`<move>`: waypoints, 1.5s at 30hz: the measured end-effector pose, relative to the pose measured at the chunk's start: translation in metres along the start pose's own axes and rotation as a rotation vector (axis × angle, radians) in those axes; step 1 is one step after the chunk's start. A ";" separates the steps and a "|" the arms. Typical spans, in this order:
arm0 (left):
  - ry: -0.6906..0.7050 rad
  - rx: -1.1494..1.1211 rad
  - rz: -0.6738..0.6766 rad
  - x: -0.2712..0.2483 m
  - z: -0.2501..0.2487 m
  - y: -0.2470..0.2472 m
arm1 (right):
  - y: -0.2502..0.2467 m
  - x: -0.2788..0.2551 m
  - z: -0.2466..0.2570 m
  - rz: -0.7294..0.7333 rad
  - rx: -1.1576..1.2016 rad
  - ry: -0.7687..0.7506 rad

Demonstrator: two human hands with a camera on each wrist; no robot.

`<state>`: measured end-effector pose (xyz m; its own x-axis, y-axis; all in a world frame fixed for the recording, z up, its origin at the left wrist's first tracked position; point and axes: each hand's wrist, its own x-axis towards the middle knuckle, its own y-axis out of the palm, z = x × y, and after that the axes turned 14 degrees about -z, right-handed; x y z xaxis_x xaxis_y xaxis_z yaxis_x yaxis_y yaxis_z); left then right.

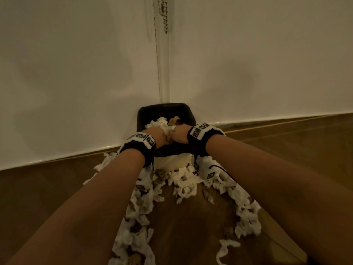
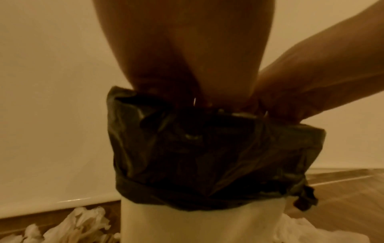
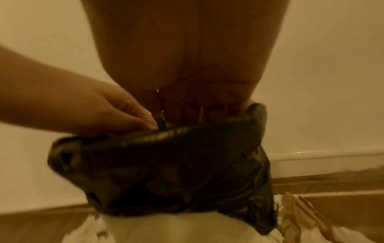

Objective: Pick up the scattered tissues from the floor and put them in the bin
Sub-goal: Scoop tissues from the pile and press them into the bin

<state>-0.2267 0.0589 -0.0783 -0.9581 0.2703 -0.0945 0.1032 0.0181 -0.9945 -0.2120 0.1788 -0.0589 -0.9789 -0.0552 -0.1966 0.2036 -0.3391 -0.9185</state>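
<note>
Both hands in bin (image 1: 142, 119), at the floor's wall corner: left hand (image 1: 157, 133) and right hand (image 1: 180, 135) press a tissue wad (image 1: 162, 124) down; finger curl hidden, cannot tell. Many tissues (image 1: 184, 181) remain on floor before the bin. Next: withdraw, gather another handful.

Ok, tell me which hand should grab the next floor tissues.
Left, narrowly: left hand and right hand both hold the tissue wad in the bin, but the denser floor tissues lie under the left forearm.
</note>
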 end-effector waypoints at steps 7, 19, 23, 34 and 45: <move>0.029 -0.378 -0.646 -0.029 -0.025 -0.026 | -0.034 -0.031 -0.044 -0.438 0.351 0.095; 0.194 -0.418 -0.369 -0.076 -0.146 0.048 | 0.029 -0.115 -0.162 -0.459 0.411 0.473; 0.317 -0.416 -0.205 -0.099 -0.181 0.094 | 0.070 -0.144 -0.205 -0.438 0.333 0.626; 0.812 0.048 0.408 -0.178 -0.192 0.207 | 0.162 -0.220 -0.244 -0.106 0.180 0.908; 0.646 -0.093 0.419 -0.182 -0.196 0.215 | 0.187 -0.229 -0.238 -0.087 0.097 0.611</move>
<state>0.0220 0.2023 -0.2659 -0.4914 0.7794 -0.3886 0.4723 -0.1364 -0.8708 0.0542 0.3518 -0.2668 -0.8003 0.5137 -0.3093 0.0927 -0.4035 -0.9103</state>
